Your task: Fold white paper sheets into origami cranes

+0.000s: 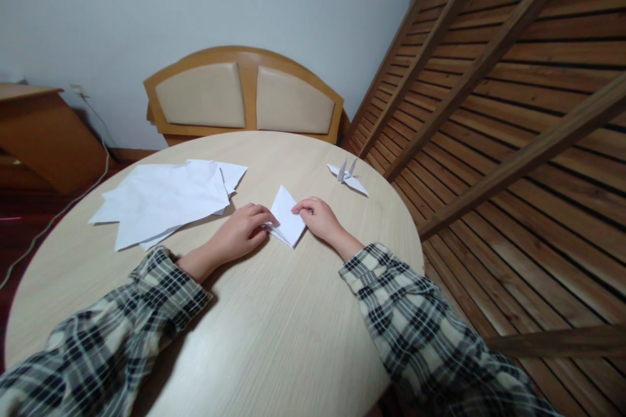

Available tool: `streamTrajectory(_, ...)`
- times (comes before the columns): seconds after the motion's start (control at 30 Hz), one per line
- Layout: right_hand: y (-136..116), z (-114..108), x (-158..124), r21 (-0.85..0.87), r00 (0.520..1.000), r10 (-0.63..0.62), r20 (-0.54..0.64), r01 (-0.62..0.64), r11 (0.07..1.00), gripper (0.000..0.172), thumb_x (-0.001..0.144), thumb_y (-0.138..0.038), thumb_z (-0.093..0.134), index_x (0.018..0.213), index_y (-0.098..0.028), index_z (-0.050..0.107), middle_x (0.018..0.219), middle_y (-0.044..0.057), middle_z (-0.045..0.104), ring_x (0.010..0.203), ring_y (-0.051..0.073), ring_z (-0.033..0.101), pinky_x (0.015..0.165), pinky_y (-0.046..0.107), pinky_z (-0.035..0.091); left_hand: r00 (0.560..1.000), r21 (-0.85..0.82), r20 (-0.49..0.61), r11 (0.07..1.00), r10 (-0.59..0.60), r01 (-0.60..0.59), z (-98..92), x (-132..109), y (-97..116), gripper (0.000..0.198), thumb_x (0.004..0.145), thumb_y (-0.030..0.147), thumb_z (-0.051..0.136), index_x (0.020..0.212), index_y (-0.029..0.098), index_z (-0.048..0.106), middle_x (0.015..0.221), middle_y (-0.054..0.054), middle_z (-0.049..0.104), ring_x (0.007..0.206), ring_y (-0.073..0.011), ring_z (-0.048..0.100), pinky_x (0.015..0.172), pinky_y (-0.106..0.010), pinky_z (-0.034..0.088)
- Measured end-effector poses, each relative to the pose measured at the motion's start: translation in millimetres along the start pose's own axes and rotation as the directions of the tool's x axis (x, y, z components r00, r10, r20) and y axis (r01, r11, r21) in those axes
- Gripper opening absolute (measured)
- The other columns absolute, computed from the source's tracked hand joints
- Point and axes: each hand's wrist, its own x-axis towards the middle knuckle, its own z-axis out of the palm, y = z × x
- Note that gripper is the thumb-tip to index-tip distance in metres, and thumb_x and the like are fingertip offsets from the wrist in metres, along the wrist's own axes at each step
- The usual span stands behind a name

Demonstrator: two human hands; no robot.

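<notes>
A small sheet of white paper (288, 216), folded to a diamond shape, lies on the table between my hands. My left hand (247, 229) has its curled fingers on the paper's left corner, where a flap or layer shows under the fingertips. On the right edge, my right hand (317, 215) pinches the paper between thumb and fingers. A finished white paper crane (348, 178) rests beyond my right hand, its wings spread toward the table's far right edge.
Several loose white sheets (169, 199) lie in an uneven pile on the left of the round wooden table (274, 339). Behind the table stands a padded headboard (249, 94). A slatted wooden frame (513, 111) leans close along the right side. A cable (100, 172) runs down at the left.
</notes>
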Motion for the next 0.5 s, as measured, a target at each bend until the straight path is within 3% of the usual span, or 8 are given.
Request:
streamTrajectory(0.27, -1.4, -1.6, 0.1, 0.099, 1.000, 0.027, 0.006, -0.028, 0.995, 0.028, 0.079, -0.001, 0.051, 0.081, -0.020, 0.072, 0.094, 0.005, 0.072, 0.093, 0.018, 0.065, 0.089, 0.038, 0.048, 0.998, 0.012, -0.065, 1.000, -0.018, 0.019, 7.2, 2.7, -6.5, 0.024, 0.086, 0.014, 0.053, 0.104, 0.021, 0.066, 0.103, -0.010, 0.065, 0.096, -0.0240, 0.059, 0.085, -0.042, 0.049)
streamTrajectory(0.5, -1.6, -0.8, 0.6, 0.117, 0.999, 0.049, 0.007, -0.049, 0.992, 0.028, 0.079, -0.002, 0.051, 0.081, -0.020, 0.072, 0.095, 0.006, 0.073, 0.091, 0.019, 0.066, 0.085, 0.037, 0.049, 0.999, 0.050, -0.048, 0.999, -0.006, 0.009, 6.1, 5.3, -1.9, 0.033, 0.080, 0.011, 0.052, 0.108, 0.021, 0.067, 0.110, -0.010, 0.066, 0.101, -0.0271, 0.056, 0.091, -0.047, 0.047)
